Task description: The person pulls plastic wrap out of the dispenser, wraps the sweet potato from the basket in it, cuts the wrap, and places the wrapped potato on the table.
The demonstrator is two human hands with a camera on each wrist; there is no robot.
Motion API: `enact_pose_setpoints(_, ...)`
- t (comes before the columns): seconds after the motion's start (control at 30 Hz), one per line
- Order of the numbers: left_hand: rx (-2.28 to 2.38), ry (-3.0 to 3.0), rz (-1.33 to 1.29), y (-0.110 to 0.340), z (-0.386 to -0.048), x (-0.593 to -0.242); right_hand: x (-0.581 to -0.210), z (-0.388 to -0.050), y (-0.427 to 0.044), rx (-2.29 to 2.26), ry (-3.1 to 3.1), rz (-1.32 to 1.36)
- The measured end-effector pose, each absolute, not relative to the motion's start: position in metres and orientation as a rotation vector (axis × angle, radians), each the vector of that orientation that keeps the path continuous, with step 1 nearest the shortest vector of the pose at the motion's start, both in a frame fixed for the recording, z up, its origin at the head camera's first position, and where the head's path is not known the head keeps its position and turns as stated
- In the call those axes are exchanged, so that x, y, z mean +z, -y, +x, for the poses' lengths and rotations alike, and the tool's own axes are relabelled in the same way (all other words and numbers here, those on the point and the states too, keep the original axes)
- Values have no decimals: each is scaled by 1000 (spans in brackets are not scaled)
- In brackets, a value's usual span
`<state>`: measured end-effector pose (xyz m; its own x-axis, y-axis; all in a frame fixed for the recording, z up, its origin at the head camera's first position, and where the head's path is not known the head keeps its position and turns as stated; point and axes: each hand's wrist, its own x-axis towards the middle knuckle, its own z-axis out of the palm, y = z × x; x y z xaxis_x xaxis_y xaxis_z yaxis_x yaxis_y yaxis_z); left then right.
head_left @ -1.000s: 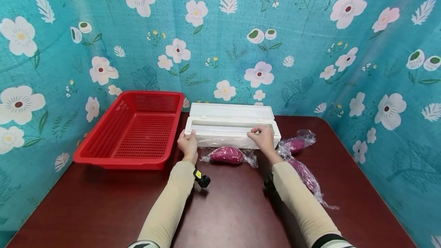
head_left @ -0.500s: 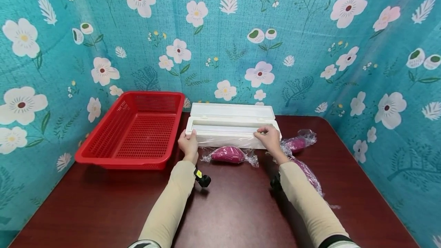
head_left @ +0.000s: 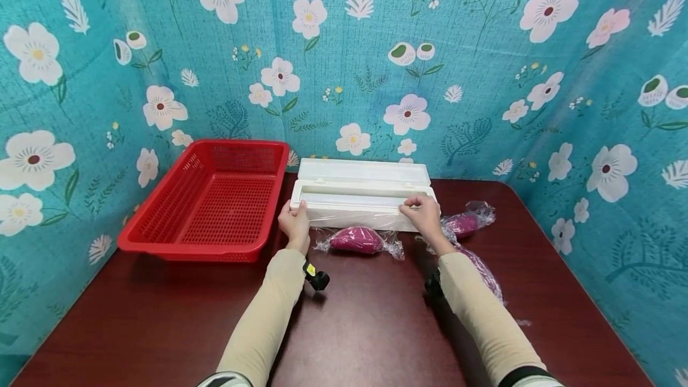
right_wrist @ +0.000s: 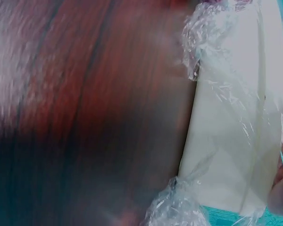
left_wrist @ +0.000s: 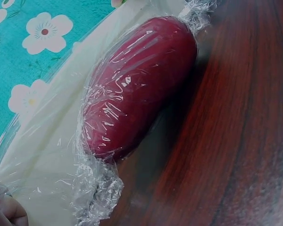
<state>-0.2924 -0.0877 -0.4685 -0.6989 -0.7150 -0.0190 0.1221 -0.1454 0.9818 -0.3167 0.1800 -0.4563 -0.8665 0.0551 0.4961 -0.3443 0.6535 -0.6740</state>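
A long white plastic wrap box [head_left: 365,218] stands at the back of the table with its lid raised and a pale roll inside. My left hand [head_left: 294,224] grips its left end, thumb over the front corner. At the front rim, toward the right end, the fingertips of my right hand [head_left: 421,215] pinch the plastic wrap [right_wrist: 226,89]; whether they also hold a small part of the box is hidden. The clear film hangs down the box's front. Just before it lies a dark red oblong item [left_wrist: 141,89] wrapped in film with twisted ends.
A red slotted plastic basket [head_left: 228,211] is at the left. More film-wrapped red items [head_left: 464,224] lie to the right, partly behind my right forearm. The dark red-brown tabletop [head_left: 371,315] ends against a teal floral curtain [head_left: 333,46].
My right hand has moved a short way right along the box's front rim, more at first and only slightly since. The left hand keeps its place on the box's left end.
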Motion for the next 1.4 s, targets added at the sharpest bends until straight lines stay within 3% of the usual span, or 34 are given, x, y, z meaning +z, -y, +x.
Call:
enact_pose_setpoints(0.47, -1918, 1567, 657, 88, -292, -467, -453, -313, -191, 1184, 2378, 2)
enact_pose_setpoints(1.4, -2097, 1553, 640, 94, -286, -472, -448, -310, -212, 1220, 2437, 71)
